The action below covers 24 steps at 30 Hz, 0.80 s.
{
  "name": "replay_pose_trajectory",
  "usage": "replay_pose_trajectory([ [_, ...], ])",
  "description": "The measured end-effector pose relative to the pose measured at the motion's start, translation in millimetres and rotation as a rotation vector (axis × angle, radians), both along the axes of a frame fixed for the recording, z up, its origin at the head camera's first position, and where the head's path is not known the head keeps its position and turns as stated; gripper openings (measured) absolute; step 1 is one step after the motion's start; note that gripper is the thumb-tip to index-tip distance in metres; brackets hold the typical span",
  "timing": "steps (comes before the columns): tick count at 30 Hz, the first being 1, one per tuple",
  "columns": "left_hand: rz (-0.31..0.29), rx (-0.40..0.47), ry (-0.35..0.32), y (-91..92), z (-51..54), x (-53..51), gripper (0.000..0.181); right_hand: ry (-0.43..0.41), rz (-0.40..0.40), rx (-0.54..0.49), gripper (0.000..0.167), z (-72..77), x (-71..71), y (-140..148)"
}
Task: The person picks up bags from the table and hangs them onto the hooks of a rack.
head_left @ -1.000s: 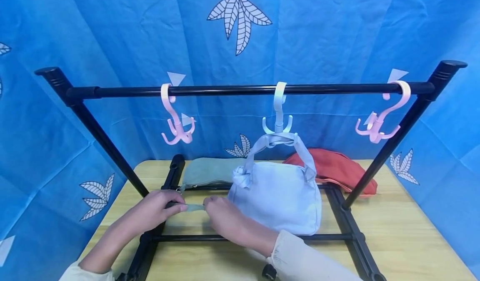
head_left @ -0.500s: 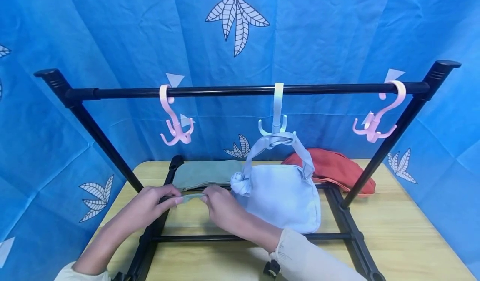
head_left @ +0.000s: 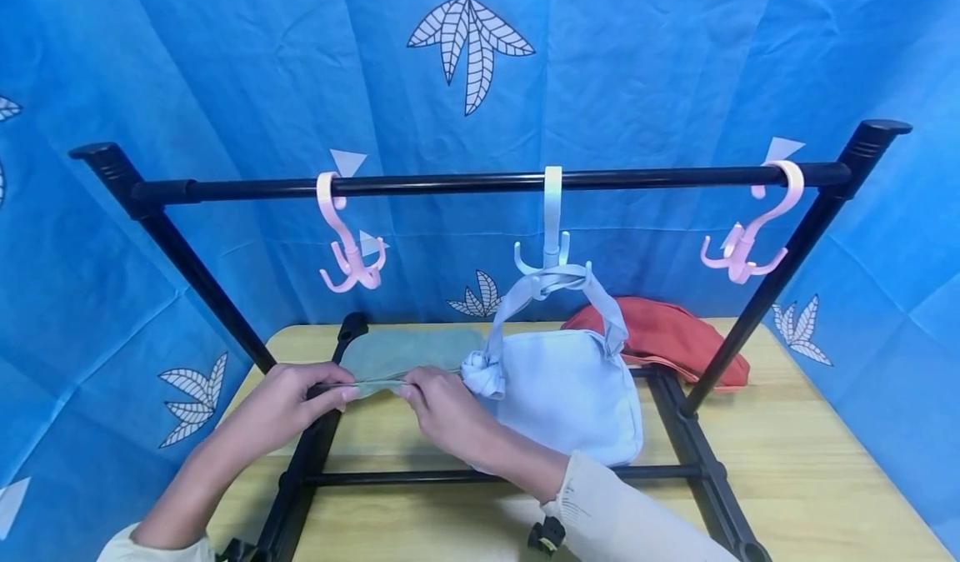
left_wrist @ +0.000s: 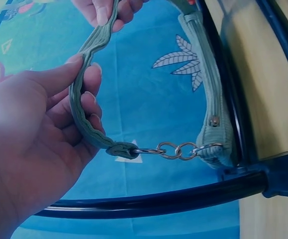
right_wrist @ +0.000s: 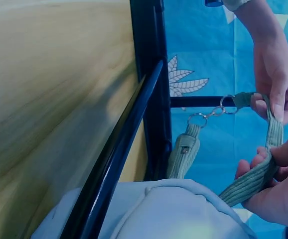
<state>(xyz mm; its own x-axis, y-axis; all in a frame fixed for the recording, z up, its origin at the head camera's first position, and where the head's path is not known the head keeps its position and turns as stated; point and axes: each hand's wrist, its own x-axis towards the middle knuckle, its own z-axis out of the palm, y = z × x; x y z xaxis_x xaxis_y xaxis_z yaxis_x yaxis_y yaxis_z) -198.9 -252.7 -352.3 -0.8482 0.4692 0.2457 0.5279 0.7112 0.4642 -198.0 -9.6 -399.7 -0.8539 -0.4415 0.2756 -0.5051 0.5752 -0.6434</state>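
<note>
The left hand [head_left: 296,399] pinches a green ribbed strap [left_wrist: 79,107] between thumb and fingers; in the left wrist view the strap curves across its fingers. Close on its right, the right hand [head_left: 442,403] pinches the same strap [right_wrist: 256,179]. Metal rings [left_wrist: 176,150] link the strap's end to a green corduroy bag [head_left: 412,349], which is behind the hands near the table's back edge. A light blue bag [head_left: 570,395] hangs by its knotted strap from a pale blue hook [head_left: 552,220], right of the right hand.
A black rack's top bar [head_left: 450,183] crosses above the hands, with pink hooks at left [head_left: 352,253] and right [head_left: 750,241]. The rack's low front bar [head_left: 397,478] runs below them. A red bag [head_left: 675,337] lies at the back right of the wooden table [head_left: 817,445].
Both hands have risen slightly in the head view with the strap between them, and the left has shifted a little left. The green bag has moved slightly left.
</note>
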Motion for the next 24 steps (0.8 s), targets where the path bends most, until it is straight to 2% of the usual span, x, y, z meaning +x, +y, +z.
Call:
replay_pose_trajectory([
  [9,0.058,-0.016,0.04,-4.0,9.3,3.7,0.01,0.042,0.024,0.044,0.023,8.6,6.2,-1.8],
  [15,0.027,0.007,0.084,-5.5,12.5,4.1,0.005,0.068,0.035,0.042,0.025,17.1,10.3,0.8],
  [24,-0.004,0.016,0.224,-5.5,20.9,2.4,0.006,0.073,0.078,0.092,0.025,32.5,10.5,5.9],
])
